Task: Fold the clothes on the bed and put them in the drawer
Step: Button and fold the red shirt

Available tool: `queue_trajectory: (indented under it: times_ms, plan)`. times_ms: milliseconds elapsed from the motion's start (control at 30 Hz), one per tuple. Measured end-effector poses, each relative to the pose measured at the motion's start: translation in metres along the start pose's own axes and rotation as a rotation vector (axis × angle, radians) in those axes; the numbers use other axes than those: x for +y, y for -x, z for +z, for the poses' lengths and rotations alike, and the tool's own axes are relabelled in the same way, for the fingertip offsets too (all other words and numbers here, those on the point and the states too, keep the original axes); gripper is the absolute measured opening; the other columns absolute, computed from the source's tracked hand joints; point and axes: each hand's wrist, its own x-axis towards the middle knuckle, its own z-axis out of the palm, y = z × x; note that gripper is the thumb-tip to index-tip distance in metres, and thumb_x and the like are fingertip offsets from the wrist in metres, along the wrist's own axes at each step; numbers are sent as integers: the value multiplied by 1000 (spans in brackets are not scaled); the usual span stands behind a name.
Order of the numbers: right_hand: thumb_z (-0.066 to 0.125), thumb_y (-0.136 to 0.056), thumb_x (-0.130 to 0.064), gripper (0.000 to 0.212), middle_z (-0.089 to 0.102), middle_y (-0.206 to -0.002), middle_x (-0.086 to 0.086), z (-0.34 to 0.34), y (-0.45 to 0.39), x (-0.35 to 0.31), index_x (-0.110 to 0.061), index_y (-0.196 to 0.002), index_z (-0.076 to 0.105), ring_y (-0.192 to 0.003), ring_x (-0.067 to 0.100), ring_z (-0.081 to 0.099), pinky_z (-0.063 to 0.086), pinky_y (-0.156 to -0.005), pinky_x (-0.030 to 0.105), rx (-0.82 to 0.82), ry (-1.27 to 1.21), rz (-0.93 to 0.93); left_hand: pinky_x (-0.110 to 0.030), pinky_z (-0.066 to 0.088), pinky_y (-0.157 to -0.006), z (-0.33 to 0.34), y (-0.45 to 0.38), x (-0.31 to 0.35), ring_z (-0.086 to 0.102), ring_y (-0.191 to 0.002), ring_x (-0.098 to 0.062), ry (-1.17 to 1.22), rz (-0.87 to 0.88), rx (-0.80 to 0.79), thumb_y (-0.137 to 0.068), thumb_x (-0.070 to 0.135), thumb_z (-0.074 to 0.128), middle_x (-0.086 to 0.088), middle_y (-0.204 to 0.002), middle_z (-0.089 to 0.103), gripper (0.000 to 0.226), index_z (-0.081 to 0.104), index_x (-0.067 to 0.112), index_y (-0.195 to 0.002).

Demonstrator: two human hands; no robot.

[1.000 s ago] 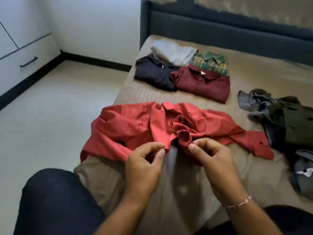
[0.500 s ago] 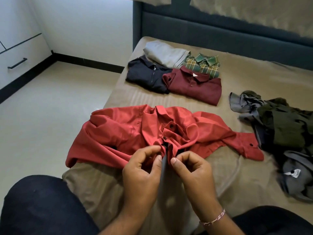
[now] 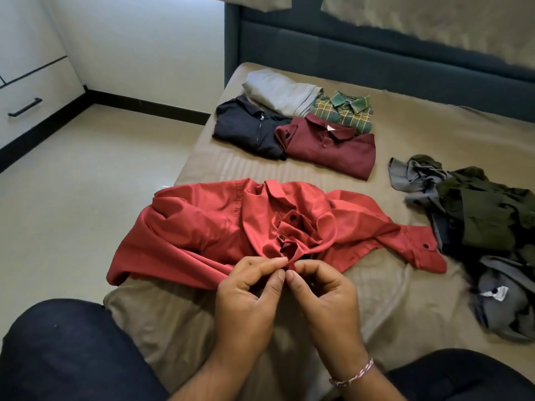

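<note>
Nearest, the left hand [image 3: 246,302] and the right hand [image 3: 324,299] meet thumb to thumb, and the curled fingers of both pinch the front edge of the red shirt [image 3: 220,227]. This shirt lies spread and wrinkled on the near part of the bed [image 3: 419,134]. To the right is a loose heap of clothes [image 3: 486,215]. Farther lie four folded clothes [image 3: 327,146] together. At far left, a drawer [image 3: 34,94] stands closed.
</note>
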Motion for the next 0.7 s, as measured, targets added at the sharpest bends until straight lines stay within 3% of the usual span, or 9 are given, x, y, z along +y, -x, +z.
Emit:
queue_trajectory:
  times_ms: [367,567,700]
  plan:
    - [78,-84,5,35,79,-88,6,7,0,1,-30,-85,82,-83,17,76,60,-77,26,73,-53,5,-17,56,-74,-1,-2,2,75,-78,-9,67,-154,37,-82,-8,81,1,-83,80,22,81,14,-85]
    - [79,-85,2,22,79,-92,10,8,0,11,-18,-92,80,-92,32,75,59,-87,46,87,-44,-48,-20,57,-74,-1,-5,-4,74,-78,-11,114,-172,30,-84,-9,79,-2,-83,79,21,80,12,-86]
    - [73,-88,6,31,78,-93,10,7,-1,12,-24,-91,81,-92,28,75,59,-87,41,61,-69,-41,-20,57,-75,-3,-6,-8,75,-79,-11,116,-168,3,-84,-8,79,-2,-84,79,23,80,15,-86]
